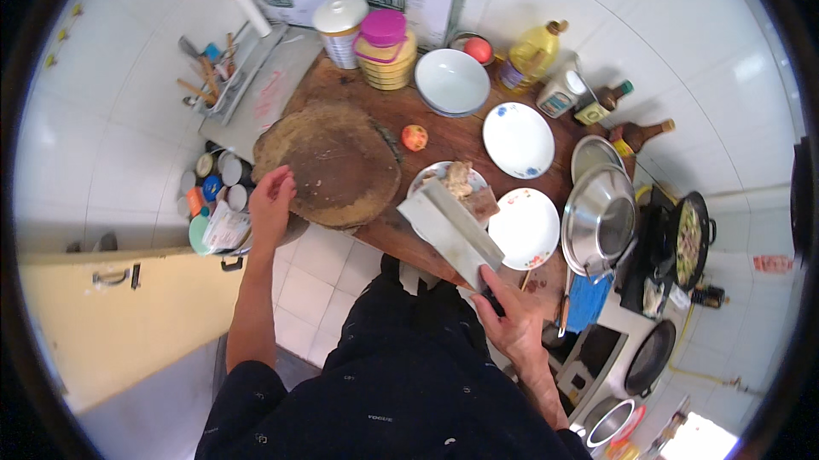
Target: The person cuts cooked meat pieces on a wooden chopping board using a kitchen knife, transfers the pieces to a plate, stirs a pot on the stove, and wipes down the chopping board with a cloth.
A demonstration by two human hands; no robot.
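Note:
A Chinese cleaver (451, 229) is in my right hand (515, 319), its broad blade slanting up and left. The blade passes over a floral bowl (417, 178) and hides part of it. In that bowl are pale pieces of what looks like cooked meat (458, 179) and a browner block (482, 204). My left hand (274, 197) is at the near-left rim of a round wooden chopping block (333, 159), fingers loosely bent with nothing visible in them. Whether it touches the block I cannot tell.
White plates (523, 229) sit right of the bowl, and a steel basin (601, 223) beyond them. A round red fruit or vegetable (414, 138) lies behind the bowl. Stacked bowls (452, 81), an oil bottle (531, 57) and lidded jars (386, 53) line the back. A wok (690, 239) holds food.

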